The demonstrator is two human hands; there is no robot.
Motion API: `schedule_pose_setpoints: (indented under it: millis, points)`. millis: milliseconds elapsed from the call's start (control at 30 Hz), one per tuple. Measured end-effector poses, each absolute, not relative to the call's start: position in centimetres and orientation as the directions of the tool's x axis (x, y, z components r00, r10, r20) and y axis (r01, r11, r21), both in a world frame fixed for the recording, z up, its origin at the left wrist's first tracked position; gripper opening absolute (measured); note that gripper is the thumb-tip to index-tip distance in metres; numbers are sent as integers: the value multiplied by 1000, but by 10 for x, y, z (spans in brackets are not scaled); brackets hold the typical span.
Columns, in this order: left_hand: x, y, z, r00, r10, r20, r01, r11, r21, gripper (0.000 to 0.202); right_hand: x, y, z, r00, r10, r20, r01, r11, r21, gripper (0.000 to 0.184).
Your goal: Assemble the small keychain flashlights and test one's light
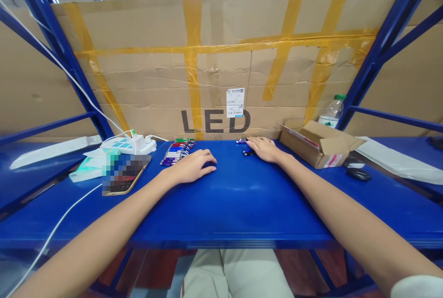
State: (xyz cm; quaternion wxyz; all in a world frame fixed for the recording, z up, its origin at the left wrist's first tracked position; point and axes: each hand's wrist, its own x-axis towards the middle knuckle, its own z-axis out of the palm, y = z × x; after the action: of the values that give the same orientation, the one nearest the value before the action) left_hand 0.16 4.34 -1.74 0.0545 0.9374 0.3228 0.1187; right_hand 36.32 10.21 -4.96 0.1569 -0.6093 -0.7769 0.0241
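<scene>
My left hand (pixel 195 166) rests palm down on the blue tabletop, fingers loosely bent with the thumb apart, and nothing shows in it. Just beyond its wrist lies a row of small shiny tubes (pixel 176 152) in green, red, blue, silver and purple, with loops at their right ends; they look like keychain flashlights. My right hand (pixel 263 149) lies nearly flat further back, fingers stretched to the left. At its fingertips is a purple tube (pixel 241 141), and a dark blue tube (pixel 248 152) lies beside the thumb. Part of these is hidden by the hand.
On the left are a phone (pixel 127 175), a plastic packet (pixel 92 165) and a white power strip (pixel 128 143) with cables. To the right stand an open cardboard box (pixel 313 143), a black mouse (pixel 358 174) and a bottle (pixel 332 111). A cardboard panel (pixel 155 86) closes the back.
</scene>
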Motion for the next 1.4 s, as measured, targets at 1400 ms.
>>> schedule_pose_setpoints:
  millis: [1400]
  points:
    - [-7, 38, -20, 766, 610, 202, 572, -791, 219, 39, 390, 94, -3, -129, 989, 69, 989, 134, -68, 16]
